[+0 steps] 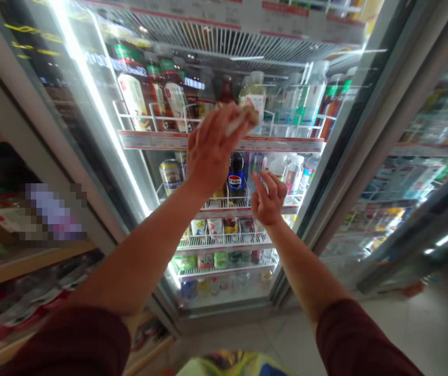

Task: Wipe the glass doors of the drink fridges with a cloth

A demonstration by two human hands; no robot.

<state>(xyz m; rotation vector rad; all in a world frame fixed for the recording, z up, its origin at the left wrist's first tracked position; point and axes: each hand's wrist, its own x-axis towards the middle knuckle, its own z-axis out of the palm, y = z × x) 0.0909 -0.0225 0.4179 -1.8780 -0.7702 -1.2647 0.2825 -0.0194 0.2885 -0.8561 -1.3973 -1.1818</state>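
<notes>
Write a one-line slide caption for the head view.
Left hand holds a blurred, cloth-like item, right hand lower, before a lit cooler of bottles and cans.

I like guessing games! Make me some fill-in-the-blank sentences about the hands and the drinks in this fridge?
1. The right hand appears ____ (higher or lower) in the picture than the left hand.
2. A blurred, pale cloth-like thing is in the person's ____ hand.
3. The dark Pepsi bottle has a mostly ____ label.
4. The large bottle at the far left of its shelf has a ____ cap.

Missing words: lower; left; blue; green.
</notes>
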